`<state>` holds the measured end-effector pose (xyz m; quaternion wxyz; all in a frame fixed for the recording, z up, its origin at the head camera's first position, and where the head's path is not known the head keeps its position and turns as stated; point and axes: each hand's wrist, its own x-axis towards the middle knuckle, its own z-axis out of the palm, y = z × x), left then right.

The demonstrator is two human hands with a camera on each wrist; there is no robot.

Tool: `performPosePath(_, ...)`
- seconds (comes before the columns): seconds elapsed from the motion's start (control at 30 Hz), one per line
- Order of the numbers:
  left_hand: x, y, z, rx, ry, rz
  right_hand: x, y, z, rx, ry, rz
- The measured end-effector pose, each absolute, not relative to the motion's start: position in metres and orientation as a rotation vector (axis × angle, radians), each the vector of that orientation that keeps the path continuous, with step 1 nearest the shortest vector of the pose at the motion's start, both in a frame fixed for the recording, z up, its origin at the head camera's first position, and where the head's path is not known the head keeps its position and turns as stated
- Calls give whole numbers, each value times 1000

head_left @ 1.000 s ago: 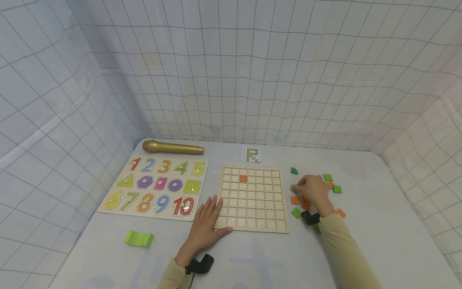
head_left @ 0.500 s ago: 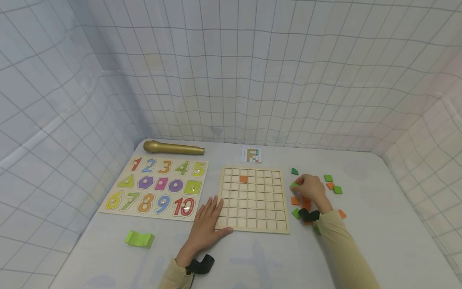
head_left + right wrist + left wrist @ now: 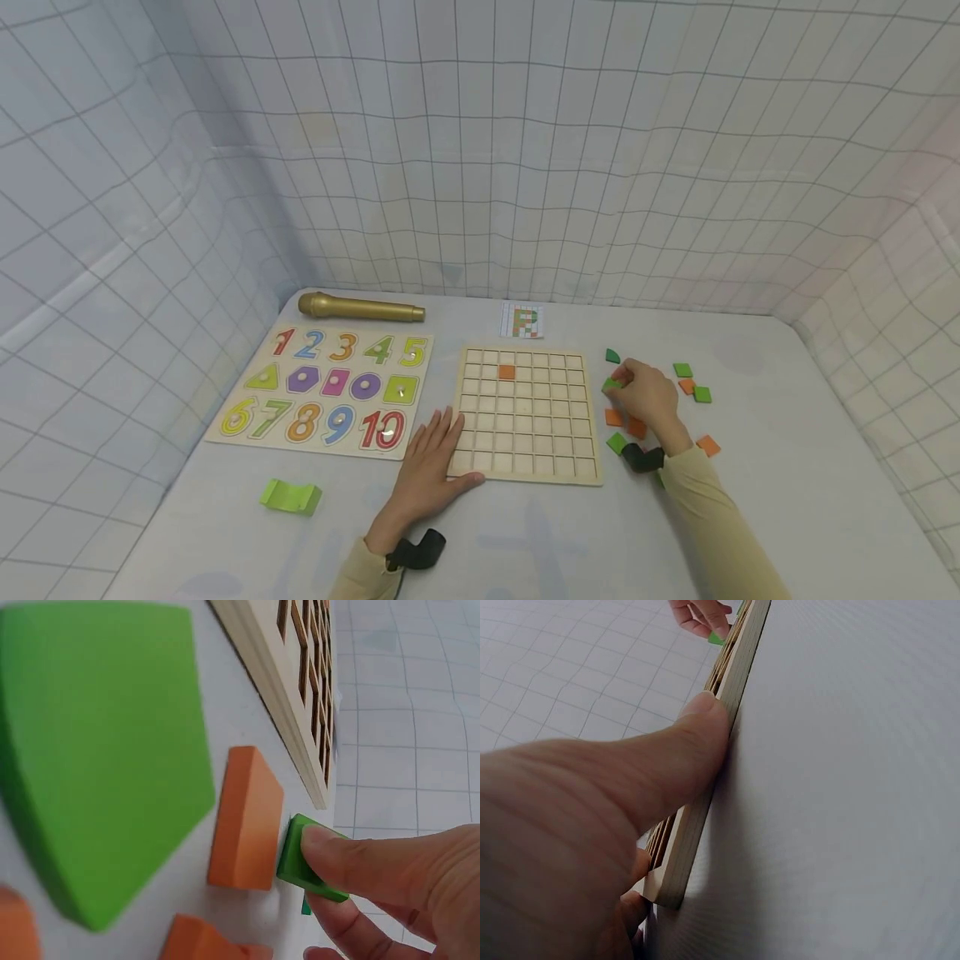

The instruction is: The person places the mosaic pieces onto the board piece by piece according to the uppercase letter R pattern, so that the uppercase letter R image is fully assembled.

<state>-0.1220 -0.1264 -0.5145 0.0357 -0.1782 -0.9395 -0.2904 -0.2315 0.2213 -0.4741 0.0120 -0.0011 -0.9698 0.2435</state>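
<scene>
My right hand (image 3: 651, 393) pinches a green square tile (image 3: 292, 859) between thumb and fingers, right of the wooden grid board (image 3: 525, 478). In the right wrist view that tile is tilted, close to an orange tile (image 3: 247, 825). My left hand (image 3: 424, 477) lies with its fingers extended along the board's near left corner. Its thumb (image 3: 703, 720) rests on the board's front rim in the left wrist view. One orange tile (image 3: 507, 372) sits in a cell of the board's second row.
Loose green tiles (image 3: 682, 369) and orange tiles (image 3: 708, 446) lie around the right hand, with a dark green quarter-round (image 3: 612, 356) behind. A pattern card (image 3: 522, 321) lies beyond the board. Leftward are a number puzzle (image 3: 322, 392), a gold microphone (image 3: 360, 307) and a green block (image 3: 291, 497).
My right hand has shifted slightly to the left, and the green tile in its pinch shows more of its face. The left hand stays where it was.
</scene>
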Motion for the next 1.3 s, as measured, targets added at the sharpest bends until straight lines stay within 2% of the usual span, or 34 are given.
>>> performPosePath(0.4,-122,-127,-514,-548,-2893,-871,-225,213,-476,101,-2918,923)
performPosePath(0.73,-122,-127,-513,-541,-2908,-877,-228,166,-480,472,-2696,1140)
performPosePath(1.3,-122,-126,-513,-543,-2901,-881,-239,106,-475,581,-2824,1134)
